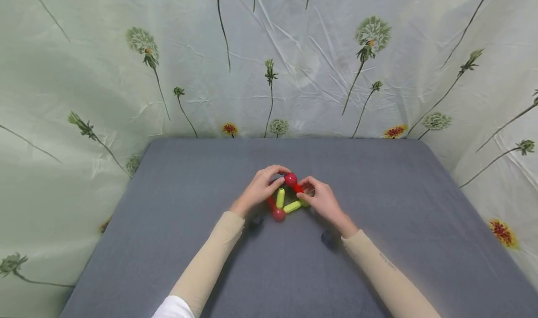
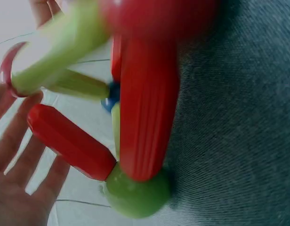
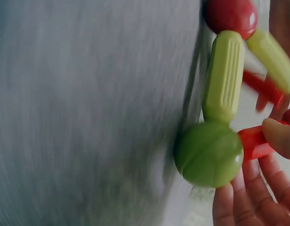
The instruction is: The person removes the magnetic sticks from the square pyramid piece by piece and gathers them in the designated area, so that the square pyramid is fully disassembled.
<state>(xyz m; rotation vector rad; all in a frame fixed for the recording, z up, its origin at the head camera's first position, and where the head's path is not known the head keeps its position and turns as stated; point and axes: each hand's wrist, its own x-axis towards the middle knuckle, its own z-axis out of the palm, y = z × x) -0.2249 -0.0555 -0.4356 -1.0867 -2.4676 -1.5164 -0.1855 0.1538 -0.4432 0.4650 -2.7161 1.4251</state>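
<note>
A toy frame of coloured rods and balls stands on the grey table in the head view. My left hand (image 1: 262,185) pinches the raised red ball (image 1: 290,179) between thumb and fingers. From the right, my right hand (image 1: 322,199) grips a red rod (image 3: 255,142) below that ball, thumb on its near side. This rod rises from a green ball (image 3: 210,155). A yellow-green rod (image 1: 293,207) joins the green ball to a red ball (image 1: 279,214) at the front. Another yellow-green rod (image 1: 280,198) leans upward from there. In the left wrist view, a red rod (image 2: 72,141) tilts up from another green ball (image 2: 137,190).
Dark round shapes (image 1: 329,238) lie on the table under the right forearm, and another (image 1: 255,220) sits by the left wrist. The grey tabletop (image 1: 189,168) ends at a flower-printed curtain (image 1: 311,75) behind and at both sides.
</note>
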